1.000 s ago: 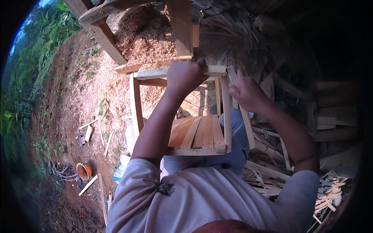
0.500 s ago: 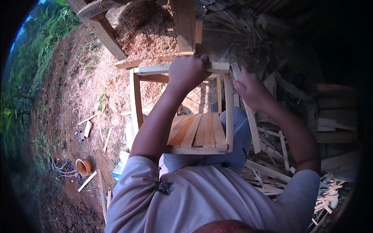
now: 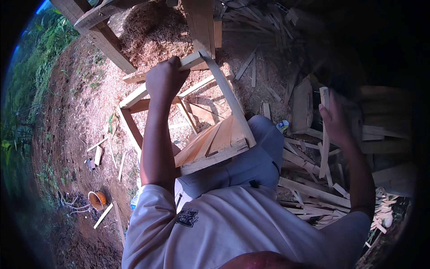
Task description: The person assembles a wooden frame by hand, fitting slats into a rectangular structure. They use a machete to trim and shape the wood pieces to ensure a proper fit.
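My left hand (image 3: 165, 80) is closed around the top bar of a wooden frame (image 3: 228, 96), a box-like piece with open sides. The frame is tilted, and its slatted panel (image 3: 212, 138) rests by my lap. Off to the right, apart from the frame, my right hand (image 3: 337, 120) grips a narrow wooden strip (image 3: 324, 148), which stands roughly upright. A small nail-like point seems to stick out near the strip's upper end. The fingers behind the strip are partly hidden.
Heavy timber legs (image 3: 200, 27) of a wooden stand rise at the far side above curly wood shavings (image 3: 150, 38). Scrap strips (image 3: 309, 193) lie heaped at the right. On the soil at left sit an orange container (image 3: 96, 200) and loose offcuts (image 3: 98, 154).
The frame has shifted left and tilted, its right end swinging up, with my left hand still on it. My right hand has carried the strip rightward, away from the frame.
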`<state>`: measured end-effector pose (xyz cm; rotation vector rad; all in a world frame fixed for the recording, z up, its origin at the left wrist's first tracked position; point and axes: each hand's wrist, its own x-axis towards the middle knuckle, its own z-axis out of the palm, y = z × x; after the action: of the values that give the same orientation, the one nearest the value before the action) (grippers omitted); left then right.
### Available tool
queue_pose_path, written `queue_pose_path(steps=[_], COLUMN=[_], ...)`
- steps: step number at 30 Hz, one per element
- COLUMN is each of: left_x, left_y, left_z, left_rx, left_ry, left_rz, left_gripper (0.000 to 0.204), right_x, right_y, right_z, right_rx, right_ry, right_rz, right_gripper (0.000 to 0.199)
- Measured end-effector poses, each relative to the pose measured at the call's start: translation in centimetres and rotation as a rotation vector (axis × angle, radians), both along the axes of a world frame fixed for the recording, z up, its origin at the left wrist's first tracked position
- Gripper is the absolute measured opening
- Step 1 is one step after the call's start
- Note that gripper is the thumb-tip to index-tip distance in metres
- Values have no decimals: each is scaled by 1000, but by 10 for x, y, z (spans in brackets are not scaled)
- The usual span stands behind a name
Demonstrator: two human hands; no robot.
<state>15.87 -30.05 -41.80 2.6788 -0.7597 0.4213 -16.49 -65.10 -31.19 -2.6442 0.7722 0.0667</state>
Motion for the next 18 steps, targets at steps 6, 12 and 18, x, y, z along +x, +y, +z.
queue_pose_path(steps=[6,12,18], left_x=[-4,11,20], left_y=[-31,-35,-57], left_z=[8,-3,-5], left_rx=[16,74,114], left_ry=[82,-21,1], left_rz=[-26,-72,-108], left_gripper=[27,21,22], right_x=[-17,11,3], right_y=[31,67,77], right_z=[-54,-54,-61], right_rx=[509,799,479], right_ry=[-452,-648,-708], right_rz=[-316,-355,-354], right_gripper=[47,23,30])
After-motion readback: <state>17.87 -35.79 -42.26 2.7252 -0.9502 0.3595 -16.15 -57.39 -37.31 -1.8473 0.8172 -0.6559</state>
